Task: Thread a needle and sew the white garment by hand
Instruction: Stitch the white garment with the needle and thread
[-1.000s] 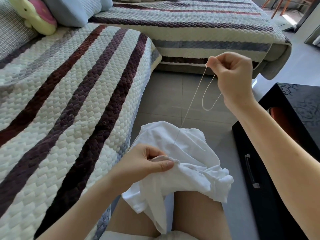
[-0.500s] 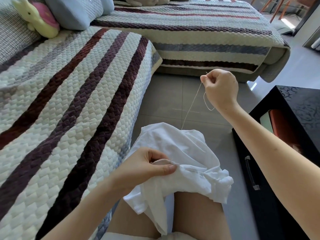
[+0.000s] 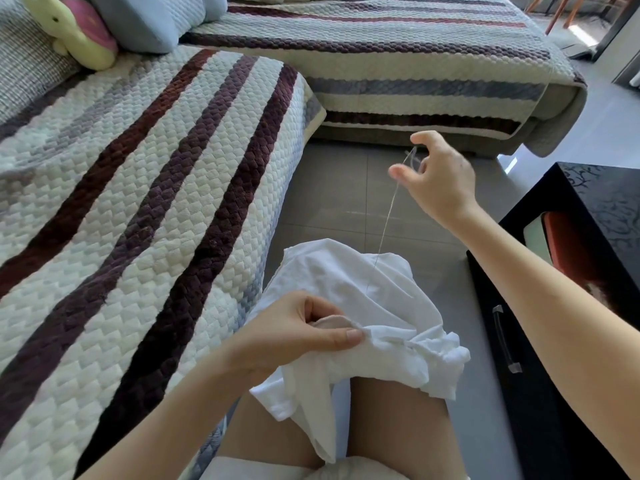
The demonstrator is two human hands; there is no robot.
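Observation:
The white garment (image 3: pixel 391 306) lies bunched over my lap. My left hand (image 3: pixel 301 330) pinches a fold of it between thumb and forefinger. A thin pale thread (image 3: pixel 388 216) runs taut from the cloth up to my right hand (image 3: pixel 443 181), which is raised above the floor. The thread is caught among that hand's partly curled fingers, while its thumb and forefinger stand apart. I cannot make out the needle.
A quilted striped sofa cover (image 3: pixel 138 202) fills the left side, and another sofa section (image 3: pixel 415 64) lies ahead. A plush toy (image 3: pixel 76 36) and a blue cushion (image 3: pixel 152 19) sit at the back left. A black cabinet (image 3: pixel 554 341) stands close on the right, on grey floor tiles (image 3: pixel 346 188).
My right hand has come down from its higher position and its fingers have loosened and spread. The hanging loop of thread is gone. My left hand has kept its pinch on the cloth.

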